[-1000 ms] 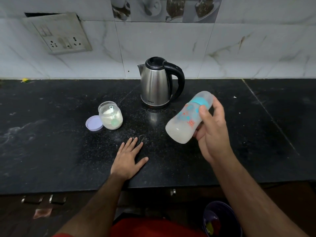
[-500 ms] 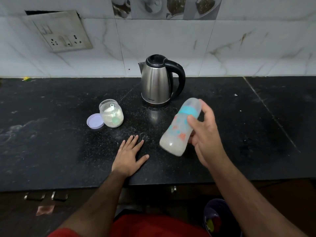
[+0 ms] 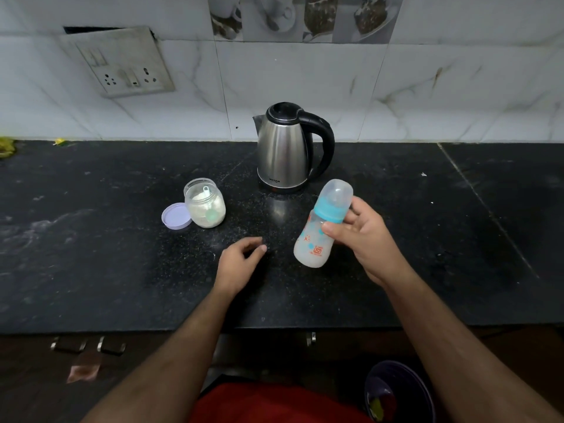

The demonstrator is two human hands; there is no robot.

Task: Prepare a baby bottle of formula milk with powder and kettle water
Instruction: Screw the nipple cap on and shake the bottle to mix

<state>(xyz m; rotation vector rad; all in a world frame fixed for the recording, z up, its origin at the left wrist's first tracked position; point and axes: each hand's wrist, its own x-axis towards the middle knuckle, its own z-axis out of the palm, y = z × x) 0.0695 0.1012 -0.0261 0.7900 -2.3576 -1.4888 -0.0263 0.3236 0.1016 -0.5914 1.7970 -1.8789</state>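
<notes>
My right hand (image 3: 363,242) grips a capped baby bottle (image 3: 320,230) with a teal collar, held nearly upright above the black counter (image 3: 91,270), milky liquid inside. My left hand (image 3: 238,264) hovers low over the counter left of the bottle, fingers curled loosely and holding nothing. A steel kettle (image 3: 283,151) with a black handle stands behind the bottle, lid closed. An open jar of white powder (image 3: 205,203) with a scoop inside sits to the left, its lilac lid (image 3: 176,215) lying beside it.
A tiled wall with a socket plate (image 3: 122,65) runs behind the counter. The counter's front edge is close to my body. A dark bowl or bin (image 3: 396,392) sits below at the lower right. Yellow scraps (image 3: 6,146) lie at the far left.
The bottle has swung from steeply tilted to nearly upright and moved down and left. My left hand lifted from lying flat and curled its fingers.
</notes>
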